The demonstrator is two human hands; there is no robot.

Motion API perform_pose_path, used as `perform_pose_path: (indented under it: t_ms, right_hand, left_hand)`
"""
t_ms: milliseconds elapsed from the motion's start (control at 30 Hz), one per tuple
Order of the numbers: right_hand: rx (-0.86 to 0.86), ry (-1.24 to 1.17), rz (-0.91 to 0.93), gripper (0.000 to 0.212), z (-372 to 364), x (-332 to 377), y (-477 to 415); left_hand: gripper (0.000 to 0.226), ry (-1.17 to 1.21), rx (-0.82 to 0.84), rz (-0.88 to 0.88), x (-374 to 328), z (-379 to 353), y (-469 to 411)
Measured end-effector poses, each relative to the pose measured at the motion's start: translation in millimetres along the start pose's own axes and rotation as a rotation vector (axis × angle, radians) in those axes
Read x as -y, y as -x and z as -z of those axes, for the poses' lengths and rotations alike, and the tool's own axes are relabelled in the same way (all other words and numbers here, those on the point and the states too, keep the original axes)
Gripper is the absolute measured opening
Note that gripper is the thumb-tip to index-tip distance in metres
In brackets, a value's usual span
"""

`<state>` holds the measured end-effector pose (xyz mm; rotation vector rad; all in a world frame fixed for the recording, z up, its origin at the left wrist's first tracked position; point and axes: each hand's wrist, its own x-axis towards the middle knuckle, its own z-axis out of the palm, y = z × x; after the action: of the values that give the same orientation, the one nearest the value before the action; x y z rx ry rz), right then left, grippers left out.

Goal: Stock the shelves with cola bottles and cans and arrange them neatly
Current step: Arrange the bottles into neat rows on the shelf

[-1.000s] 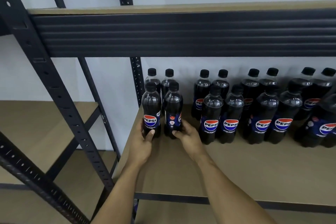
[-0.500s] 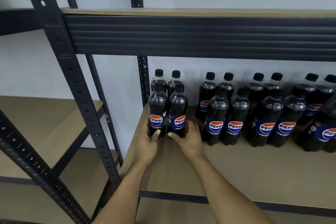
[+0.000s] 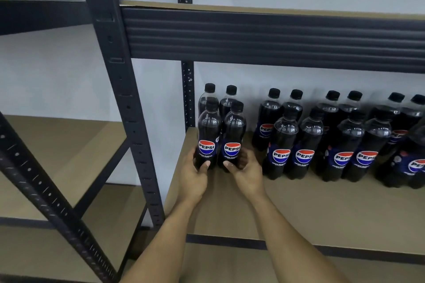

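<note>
The left bottle (image 3: 208, 135) and the right bottle (image 3: 233, 138) stand upright, side by side, at the left end of the shelf (image 3: 299, 209). Both are dark, with black caps and round red, white and blue labels facing front. The left hand (image 3: 194, 177) grips the first low down, the right hand (image 3: 247, 174) the second. Two back bottles (image 3: 230, 99) stand just behind them; more bottles (image 3: 284, 145) stand in pairs further right.

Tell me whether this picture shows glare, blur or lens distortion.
Head view: white glints on the shoulders of the stocked bottles; head view: labels of the left front bottle in the left hand and right front bottle in the right hand are sharp, the rightmost labels smear; head view: the wide lens tilts the front upright.
</note>
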<state>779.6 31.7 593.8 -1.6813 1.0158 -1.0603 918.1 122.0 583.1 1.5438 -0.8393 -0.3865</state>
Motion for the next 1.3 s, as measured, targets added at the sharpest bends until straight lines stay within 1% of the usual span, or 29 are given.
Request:
perform_pose_path:
  t_ms: [233, 600, 767, 1067, 1300]
  right_hand:
    - [-0.039, 0.034, -0.011, 0.063, -1, -1, 3]
    - [-0.039, 0.03, -0.032, 0.063, 3, 9, 8]
    - [-0.032, 0.041, -0.034, 0.063, 4, 8, 7]
    - [-0.039, 0.044, -0.006, 0.064, 4, 5, 6]
    - [-0.004, 0.032, -0.01, 0.063, 6, 4, 6]
  left_hand:
    - [0.05, -0.015, -0.011, -0.031, -3, 0, 2]
    - [0.052, -0.043, -0.012, -0.034, -3, 2, 3]
    - [0.052, -0.012, -0.014, -0.049, -3, 2, 3]
    - [0.054, -0.016, -0.037, -0.014, -6, 3, 9]
    - [0.054, -0.031, -0.039, -0.029, -10, 3, 12]
